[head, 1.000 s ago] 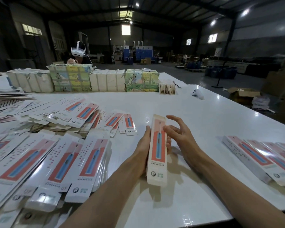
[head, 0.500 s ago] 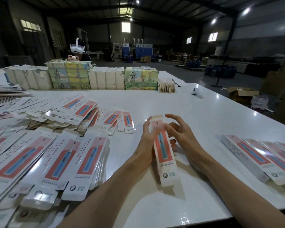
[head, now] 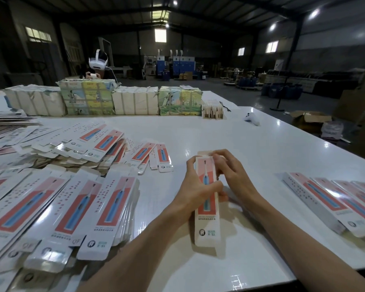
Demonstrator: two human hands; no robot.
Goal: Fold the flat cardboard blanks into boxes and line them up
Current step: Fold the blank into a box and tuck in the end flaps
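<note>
My left hand (head: 195,186) is wrapped round the left edge of the box (head: 207,220), with the thumb laid across its printed face. My right hand (head: 233,175) has its fingers curled over the box's far end at twelve o'clock, where a plain flap shows behind them; I cannot tell whether that flap is tucked in. Both hands are clamped on this one box, which runs lengthwise from twelve to six o'clock over the white table (head: 230,131). I cannot tell whether its near end touches the surface. Reading from the box, the flat blanks (head: 105,209) lie in overlapping stacks at nine o'clock, and a loose heap (head: 86,150) of more of them spreads at ten o'clock. At three o'clock the finished boxes (head: 325,199) lie side by side in a row, well apart from my hands. Wrapped bundles (head: 135,102) stand along the far edge from eleven to twelve o'clock, with a person (head: 98,64) in a white headset behind them. A white controller (head: 252,119) lies at one o'clock.
</note>
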